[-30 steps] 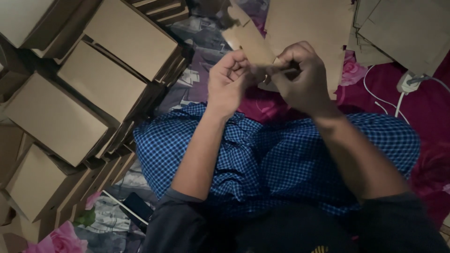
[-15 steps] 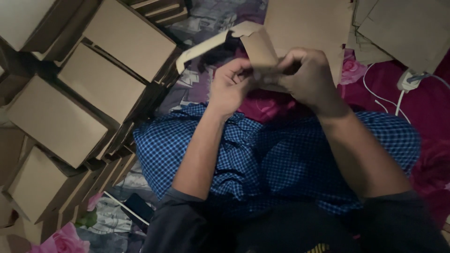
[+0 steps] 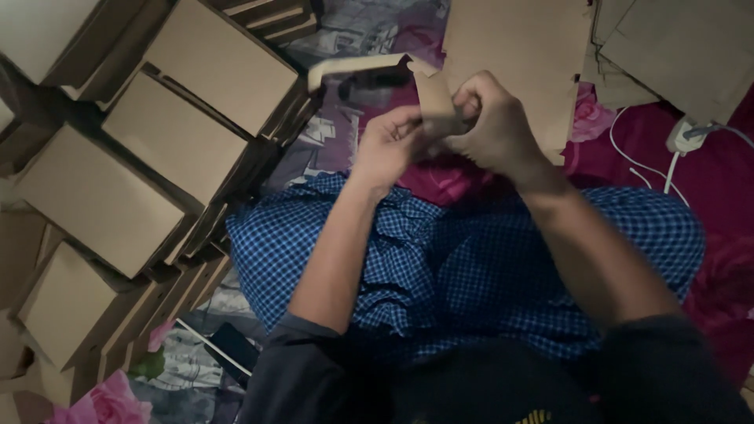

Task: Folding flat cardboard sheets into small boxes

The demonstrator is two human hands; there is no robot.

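Brown cardboard, a half-folded box blank (image 3: 408, 82), sits raised over the lap between both hands, its long flap reaching left and away. The left hand (image 3: 389, 145) pinches its near edge with curled fingers, thumb pressed to the card. The right hand (image 3: 495, 126) closes over the blank's right side, fingers bent tight around it. Finished brown boxes (image 3: 177, 133) lie stacked at left, flat cardboard sheets (image 3: 518, 55) far ahead, and a white cable (image 3: 667, 169) at right on the magenta cloth.
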